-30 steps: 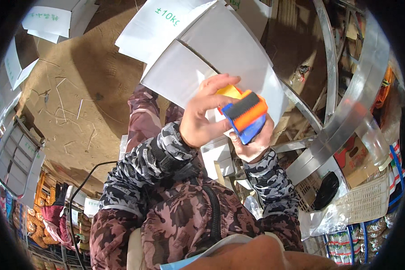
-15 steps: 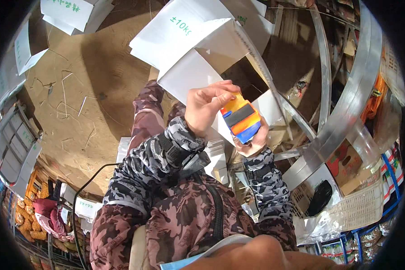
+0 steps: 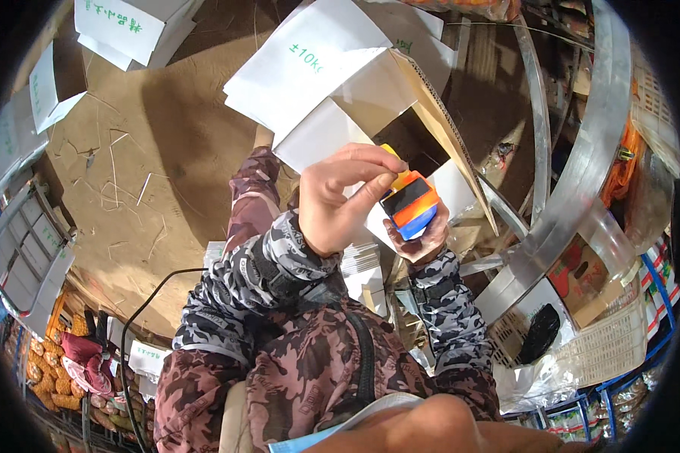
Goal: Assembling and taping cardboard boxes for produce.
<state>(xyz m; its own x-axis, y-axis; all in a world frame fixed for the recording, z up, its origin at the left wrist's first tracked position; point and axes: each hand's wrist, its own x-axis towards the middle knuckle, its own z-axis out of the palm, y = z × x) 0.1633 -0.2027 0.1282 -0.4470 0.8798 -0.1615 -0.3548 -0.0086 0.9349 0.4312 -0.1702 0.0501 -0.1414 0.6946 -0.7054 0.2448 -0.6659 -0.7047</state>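
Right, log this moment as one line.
right hand: holding orange-and-blue object | left hand: pinching at its yellow part | beyond hands: open white carton

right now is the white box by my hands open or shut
Open: the box's flaps are spread around a dark opening.

- We see a brown floor (image 3: 87,226) spreading from nine to eleven o'clock, scattered with thin pale strips (image 3: 143,189).
- Bright light falls across it, cut by a broad shadow (image 3: 185,136) at ten.
- At two we have a curved metal beam (image 3: 610,113).
- Near four, a blue frame (image 3: 661,291).
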